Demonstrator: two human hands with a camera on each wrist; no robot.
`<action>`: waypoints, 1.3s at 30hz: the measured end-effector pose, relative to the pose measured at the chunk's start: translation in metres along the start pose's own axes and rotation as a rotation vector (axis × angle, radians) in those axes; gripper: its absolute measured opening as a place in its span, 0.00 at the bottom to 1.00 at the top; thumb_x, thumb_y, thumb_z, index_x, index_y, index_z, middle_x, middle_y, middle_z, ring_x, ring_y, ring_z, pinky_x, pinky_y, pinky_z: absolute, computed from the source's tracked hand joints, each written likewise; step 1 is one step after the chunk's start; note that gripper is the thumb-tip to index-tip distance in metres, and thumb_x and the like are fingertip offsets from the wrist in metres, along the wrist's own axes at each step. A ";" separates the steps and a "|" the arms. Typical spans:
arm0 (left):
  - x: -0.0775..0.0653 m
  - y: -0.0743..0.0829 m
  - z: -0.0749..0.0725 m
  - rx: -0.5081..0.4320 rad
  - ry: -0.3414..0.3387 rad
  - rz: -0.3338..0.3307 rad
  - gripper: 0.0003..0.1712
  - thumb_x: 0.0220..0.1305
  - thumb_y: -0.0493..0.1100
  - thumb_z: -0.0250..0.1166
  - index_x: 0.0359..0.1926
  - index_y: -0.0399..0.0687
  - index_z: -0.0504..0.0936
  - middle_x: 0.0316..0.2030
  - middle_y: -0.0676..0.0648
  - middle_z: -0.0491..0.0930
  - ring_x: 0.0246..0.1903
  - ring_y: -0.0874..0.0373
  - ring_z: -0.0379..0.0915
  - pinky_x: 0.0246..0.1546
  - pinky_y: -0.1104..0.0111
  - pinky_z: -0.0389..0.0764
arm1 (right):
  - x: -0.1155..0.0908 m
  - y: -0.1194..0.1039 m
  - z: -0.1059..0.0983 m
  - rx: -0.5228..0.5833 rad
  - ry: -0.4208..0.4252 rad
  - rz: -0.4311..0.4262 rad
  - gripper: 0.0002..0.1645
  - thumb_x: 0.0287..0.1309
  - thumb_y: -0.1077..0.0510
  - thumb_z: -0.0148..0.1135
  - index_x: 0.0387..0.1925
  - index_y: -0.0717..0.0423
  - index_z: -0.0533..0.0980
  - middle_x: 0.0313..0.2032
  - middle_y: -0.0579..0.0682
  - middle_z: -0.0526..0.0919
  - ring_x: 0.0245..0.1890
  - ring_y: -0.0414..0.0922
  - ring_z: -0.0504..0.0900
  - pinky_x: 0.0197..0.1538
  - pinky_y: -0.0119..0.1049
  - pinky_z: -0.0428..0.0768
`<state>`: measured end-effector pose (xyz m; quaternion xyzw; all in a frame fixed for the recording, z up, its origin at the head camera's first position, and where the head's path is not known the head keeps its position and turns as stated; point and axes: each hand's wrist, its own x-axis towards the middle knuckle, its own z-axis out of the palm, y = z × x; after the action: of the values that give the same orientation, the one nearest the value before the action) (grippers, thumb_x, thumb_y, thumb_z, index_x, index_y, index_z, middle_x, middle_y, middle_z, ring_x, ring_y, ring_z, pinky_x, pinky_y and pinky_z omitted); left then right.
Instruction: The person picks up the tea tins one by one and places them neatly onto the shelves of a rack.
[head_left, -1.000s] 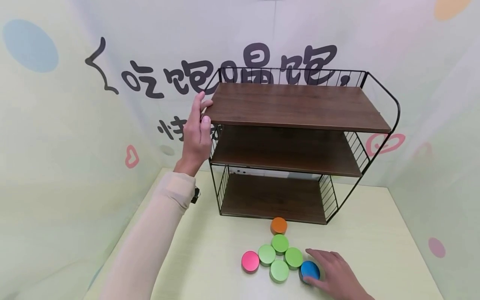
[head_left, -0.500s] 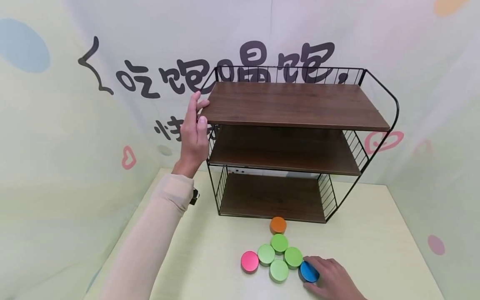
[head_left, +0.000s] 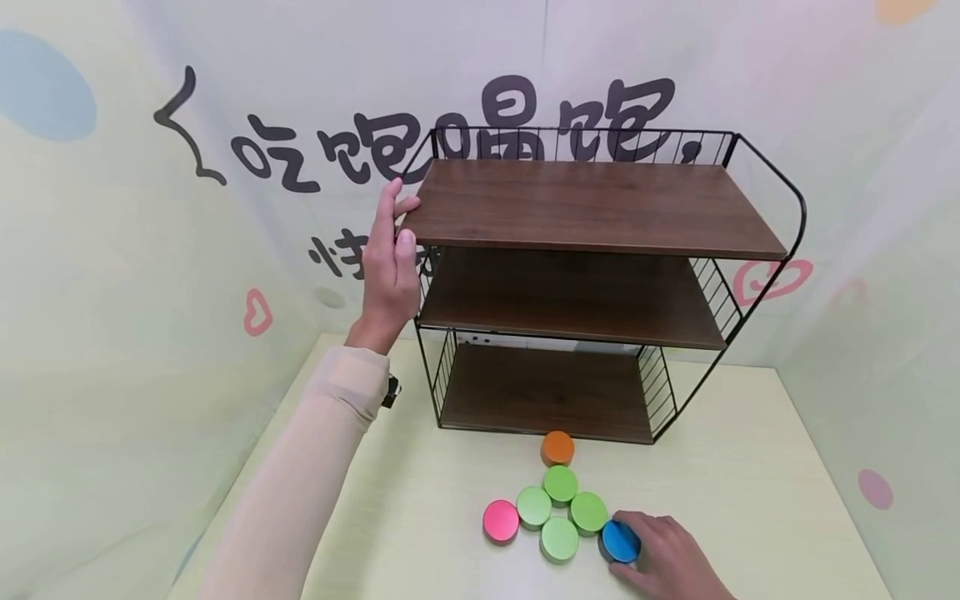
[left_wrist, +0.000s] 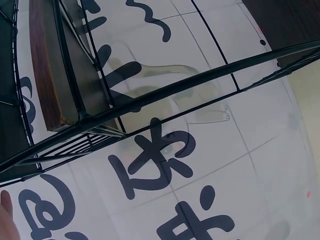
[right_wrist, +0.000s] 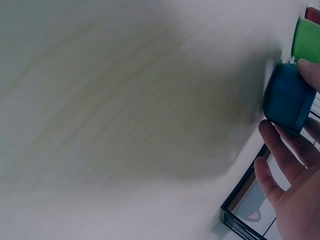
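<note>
Right hand (head_left: 671,554) pinches blue tin (head_left: 620,542) between thumb and fingers, spread just wide enough for its sides. Tin stands on table (head_left: 750,483), right end of cluster, touching or just beside green tin (head_left: 588,512). Risk: sideways nudge could shove green tin out of line; uneven pinch could let blue one slip. Left hand (head_left: 388,287) touches left end of rack (head_left: 600,208); whether fingers curl round it, hard to tell. Uneven pull there could shift rack into orange tin (head_left: 557,448), close before bottom shelf (head_left: 547,387).
</note>
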<state>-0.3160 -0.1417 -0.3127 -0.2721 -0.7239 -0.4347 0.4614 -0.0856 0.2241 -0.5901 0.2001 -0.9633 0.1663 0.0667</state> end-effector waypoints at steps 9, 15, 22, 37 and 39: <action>0.001 0.002 0.001 -0.004 0.004 -0.002 0.32 0.69 0.44 0.40 0.71 0.37 0.64 0.57 0.40 0.78 0.60 0.54 0.71 0.46 0.62 0.66 | 0.000 0.000 0.000 0.024 -0.003 0.047 0.35 0.36 0.40 0.80 0.47 0.50 0.80 0.42 0.46 0.86 0.38 0.43 0.83 0.43 0.46 0.81; 0.002 0.002 0.001 -0.006 0.003 -0.004 0.32 0.68 0.45 0.40 0.71 0.37 0.63 0.57 0.40 0.78 0.61 0.54 0.71 0.48 0.62 0.66 | 0.001 0.001 -0.003 0.021 0.013 0.030 0.35 0.38 0.38 0.79 0.47 0.50 0.80 0.41 0.45 0.86 0.37 0.43 0.82 0.42 0.45 0.81; 0.002 0.002 0.000 -0.006 0.006 -0.008 0.33 0.69 0.45 0.40 0.71 0.36 0.63 0.57 0.39 0.78 0.61 0.55 0.70 0.51 0.61 0.66 | 0.003 0.004 -0.009 0.025 0.030 -0.015 0.35 0.36 0.39 0.80 0.46 0.52 0.81 0.40 0.46 0.86 0.37 0.44 0.83 0.42 0.47 0.81; 0.000 0.002 0.001 -0.007 -0.001 -0.005 0.33 0.69 0.44 0.40 0.71 0.35 0.63 0.57 0.37 0.78 0.61 0.56 0.70 0.52 0.61 0.66 | 0.010 0.012 -0.022 0.022 0.291 -0.132 0.35 0.29 0.40 0.83 0.43 0.50 0.84 0.38 0.42 0.87 0.36 0.40 0.82 0.37 0.39 0.83; 0.000 0.002 0.001 -0.007 -0.003 -0.006 0.33 0.69 0.44 0.40 0.71 0.36 0.63 0.57 0.38 0.78 0.61 0.56 0.70 0.51 0.61 0.66 | 0.011 0.012 -0.024 0.017 0.297 -0.129 0.35 0.30 0.39 0.83 0.43 0.50 0.84 0.37 0.42 0.86 0.35 0.40 0.82 0.36 0.38 0.82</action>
<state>-0.3153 -0.1401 -0.3120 -0.2722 -0.7240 -0.4380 0.4581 -0.0991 0.2382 -0.5692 0.2354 -0.9264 0.1977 0.2173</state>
